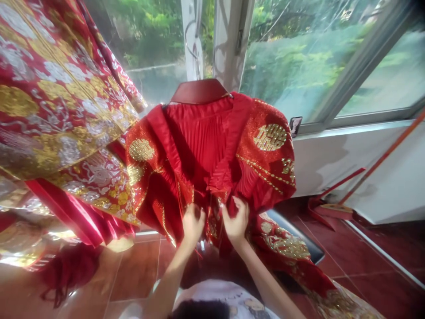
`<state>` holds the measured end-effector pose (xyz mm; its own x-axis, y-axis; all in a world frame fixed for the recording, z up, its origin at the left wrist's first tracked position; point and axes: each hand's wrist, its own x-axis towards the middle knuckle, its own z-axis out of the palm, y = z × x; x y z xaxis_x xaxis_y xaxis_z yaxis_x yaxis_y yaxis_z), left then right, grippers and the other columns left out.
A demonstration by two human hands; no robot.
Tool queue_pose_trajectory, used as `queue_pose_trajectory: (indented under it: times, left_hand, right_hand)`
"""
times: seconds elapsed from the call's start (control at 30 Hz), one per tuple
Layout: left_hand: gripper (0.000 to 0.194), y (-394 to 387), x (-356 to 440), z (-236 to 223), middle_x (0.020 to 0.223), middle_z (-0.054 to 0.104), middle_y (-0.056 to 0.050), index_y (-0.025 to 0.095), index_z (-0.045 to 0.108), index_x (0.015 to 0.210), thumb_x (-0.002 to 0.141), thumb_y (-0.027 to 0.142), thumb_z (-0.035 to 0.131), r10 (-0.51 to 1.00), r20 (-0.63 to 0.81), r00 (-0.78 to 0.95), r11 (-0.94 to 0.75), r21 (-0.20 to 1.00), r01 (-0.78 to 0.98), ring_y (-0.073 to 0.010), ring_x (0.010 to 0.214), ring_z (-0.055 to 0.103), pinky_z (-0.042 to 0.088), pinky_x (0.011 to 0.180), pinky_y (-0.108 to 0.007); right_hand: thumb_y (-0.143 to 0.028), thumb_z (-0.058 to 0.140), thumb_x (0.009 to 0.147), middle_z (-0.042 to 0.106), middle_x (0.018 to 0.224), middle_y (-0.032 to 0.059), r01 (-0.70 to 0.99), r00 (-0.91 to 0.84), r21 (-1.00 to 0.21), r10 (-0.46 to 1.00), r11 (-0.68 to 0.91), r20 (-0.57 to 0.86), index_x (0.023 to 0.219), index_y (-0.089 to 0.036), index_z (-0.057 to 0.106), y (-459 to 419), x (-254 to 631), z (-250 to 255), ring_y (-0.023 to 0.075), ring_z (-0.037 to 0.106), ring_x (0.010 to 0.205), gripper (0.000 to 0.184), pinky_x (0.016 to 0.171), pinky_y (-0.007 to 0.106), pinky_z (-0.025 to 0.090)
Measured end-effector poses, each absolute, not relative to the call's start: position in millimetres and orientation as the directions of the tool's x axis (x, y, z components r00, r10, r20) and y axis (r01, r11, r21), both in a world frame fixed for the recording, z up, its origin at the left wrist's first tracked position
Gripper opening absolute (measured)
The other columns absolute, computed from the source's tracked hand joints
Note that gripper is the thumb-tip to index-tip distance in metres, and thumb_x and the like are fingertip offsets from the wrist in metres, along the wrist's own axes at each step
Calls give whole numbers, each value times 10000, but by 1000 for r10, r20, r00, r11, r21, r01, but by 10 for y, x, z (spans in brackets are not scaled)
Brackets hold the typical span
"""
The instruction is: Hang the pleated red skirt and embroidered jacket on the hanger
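Before the far window [299,75], jacket [207,141]: hanging open on a hanger [199,91].
Left hand [193,225]: curled at its left front edge.
Right hand [236,220]: fingers bent at the right edge.
Either grip: can't tell from here.

Room: I'm leaning towards a clothes room, but I'm not managing to tell if it's belonging to a home, a shop or a workroom
Jacket [206,137]: red with gold patterns, hanging on a hanger [199,94] by the glass, so it's giving off costume-shop vibes
Other clothes [73,97]: red, gold and silver, filling the left side and backing that up
Windows [299,84]: big panes showing green leaves [152,26] outside, daylight coming in
Wall [395,173]: plain white, running below the sill
Floor [128,274]: reddish tiles, shining a bit
Broom [381,158]: or something like one, slanting by the wall, looking pretty everyday
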<state>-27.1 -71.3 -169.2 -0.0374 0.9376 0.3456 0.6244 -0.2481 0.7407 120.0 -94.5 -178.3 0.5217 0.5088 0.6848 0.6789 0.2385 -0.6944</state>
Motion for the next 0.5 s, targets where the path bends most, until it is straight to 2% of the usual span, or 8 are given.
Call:
queue_pose_trajectory:
  times: [0.07, 0.1, 0.2, 0.27, 0.33, 0.4, 0.5]
  left_hand:
    - [70, -725, -191, -1958, 812, 659, -56, 182, 550, 868, 860, 234, 504, 977, 214, 8, -182, 808, 560, -178, 724, 625, 494, 711, -302]
    - [130, -695, -134, -2050, 893, 681, -79, 165, 568, 959, 861, 221, 503, 982, 188, 17, -167, 824, 542, -188, 797, 652, 510, 766, -316]
    - [371, -487, 73, -2142, 1162, 636, -158, 117, 502, 1221, 884, 272, 511, 975, 221, -40, -165, 827, 537, -229, 1065, 627, 495, 922, -356]
    - [504, -287, 198, -2093, 1275, 553, -221, 71, 445, 1293, 878, 341, 542, 957, 251, -145, -132, 822, 554, -286, 1200, 545, 457, 994, -405]
    - [569, -88, 271, -2023, 1289, 511, -273, 33, 426, 1304, 865, 369, 563, 936, 258, -241, -81, 821, 565, -345, 1234, 499, 424, 1016, -474]
    - [479, 55, 272, -1983, 1238, 539, -274, 40, 464, 1270, 885, 320, 520, 932, 249, -265, -64, 830, 553, -349, 1189, 527, 421, 1003, -499]
    - [266, 75, 166, -2033, 1093, 636, -186, 112, 569, 1113, 899, 207, 444, 944, 246, -218, -103, 850, 516, -265, 1040, 612, 461, 964, -422]
  right_hand:
    - [-310, 561, 866, 654, 961, 104, 673, 473, -699, 586, 242, 658, 1053, -173, 592, -1064, 1140, -2004, 227, 613, 912, 234, 836, 404, 513]
    - [-288, 539, 871, 659, 932, 96, 664, 441, -706, 632, 248, 637, 1031, -176, 601, -1103, 1103, -2089, 219, 619, 880, 205, 812, 391, 521]
    - [-271, 488, 883, 669, 906, 91, 610, 381, -748, 730, 262, 567, 987, -185, 619, -1109, 980, -2200, 209, 631, 854, 187, 775, 366, 533]
    - [-271, 472, 887, 668, 906, 92, 589, 353, -761, 761, 272, 545, 949, -192, 619, -1044, 899, -2155, 211, 632, 869, 178, 791, 370, 531]
    - [-255, 468, 883, 662, 910, 89, 585, 334, -758, 765, 290, 551, 944, -199, 604, -983, 829, -2053, 210, 630, 875, 159, 796, 369, 529]
    - [-244, 499, 869, 641, 958, 99, 585, 400, -749, 693, 311, 600, 1019, -199, 564, -985, 783, -1932, 213, 624, 902, 170, 791, 367, 529]
    - [-236, 594, 814, 569, 993, 101, 556, 602, -744, 437, 371, 668, 1093, -202, 460, -1132, 790, -1779, 212, 607, 909, 311, 771, 365, 528]
